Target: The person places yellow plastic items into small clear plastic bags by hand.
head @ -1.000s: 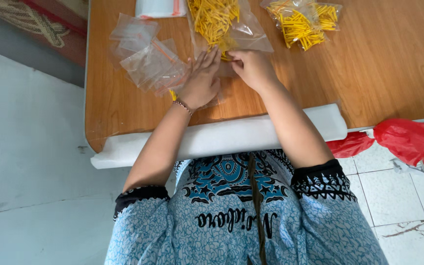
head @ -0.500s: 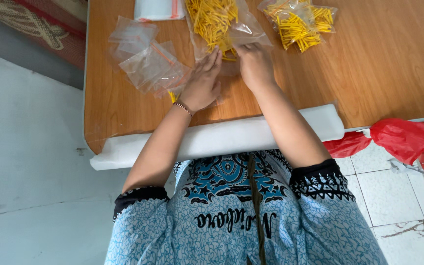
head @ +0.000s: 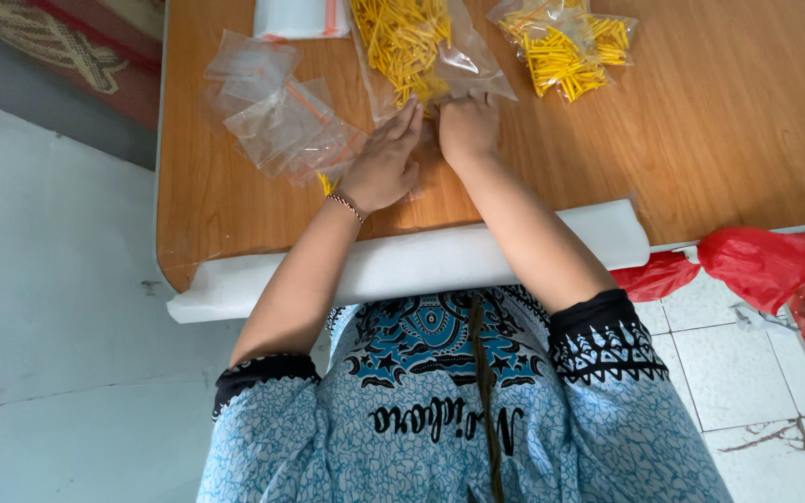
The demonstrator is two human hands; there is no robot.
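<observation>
A clear plastic bag (head: 421, 51) lies open on the wooden table (head: 719, 130), filled with a heap of thin yellow sticks (head: 402, 37), and both hands meet at its near edge. The right hand (head: 466, 126) is curled, knuckles up, its fingertips tucked against the bag's lower rim; what it pinches there, if anything, cannot be told. The left hand (head: 382, 166) lies just beside it with fingers stretched nearly flat and pointing toward the bag, a beaded bracelet (head: 348, 205) at its wrist; a few yellow sticks show under its outer edge. Beyond the left hand sits a loose pile of small empty clear bags (head: 272, 116), and farther off a flat stack of more bags (head: 300, 17) at the table's far edge. Past the right hand, well apart, a second clear bag (head: 566, 47) holds another bunch of yellow sticks. A white foam strip (head: 402, 265) pads the table edge under both forearms, and a red plastic bag (head: 747, 265) hangs beyond the right elbow.
</observation>
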